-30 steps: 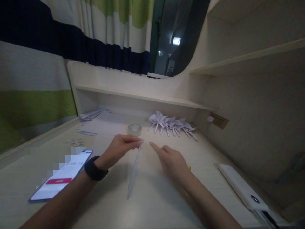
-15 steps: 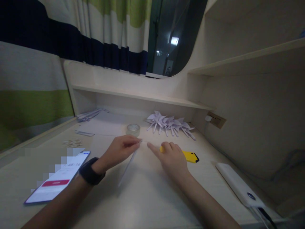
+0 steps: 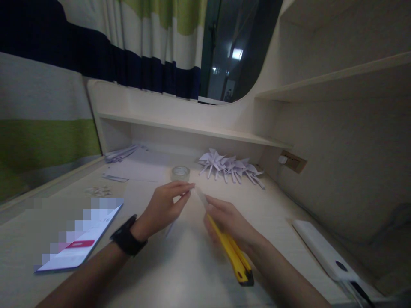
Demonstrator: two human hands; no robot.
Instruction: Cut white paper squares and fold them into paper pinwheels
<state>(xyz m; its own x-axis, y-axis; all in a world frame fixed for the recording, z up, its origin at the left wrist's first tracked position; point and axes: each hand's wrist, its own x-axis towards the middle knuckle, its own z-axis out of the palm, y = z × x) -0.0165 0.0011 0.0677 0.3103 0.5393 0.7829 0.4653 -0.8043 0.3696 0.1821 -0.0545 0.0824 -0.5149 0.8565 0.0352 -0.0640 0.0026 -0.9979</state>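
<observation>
My left hand [image 3: 167, 204], with a black band on the wrist, is closed in a pinch in the middle of the desk. A thin white paper stick [image 3: 170, 229] shows below its fingers, mostly hidden by the hand. My right hand [image 3: 227, 220] is wrapped round a yellow utility knife [image 3: 236, 256]. The knife's blade [image 3: 201, 196] is out and points up and left, its tip close to my left fingertips. Whether it touches what the left fingers pinch is too blurred to tell.
Behind the hands stand a roll of clear tape [image 3: 180, 173] and several paper pinwheels [image 3: 224, 164]. Paper sheets [image 3: 149, 164], rolled paper sticks [image 3: 123, 153] and small pale bits [image 3: 98, 191] lie left. A phone [image 3: 80, 252] is at left, a white power bank [image 3: 321, 248] at right.
The yellow knife has swung round from lying sideways by my right hand, and its blade now points at my left fingertips. My left hand has stayed nearly in place.
</observation>
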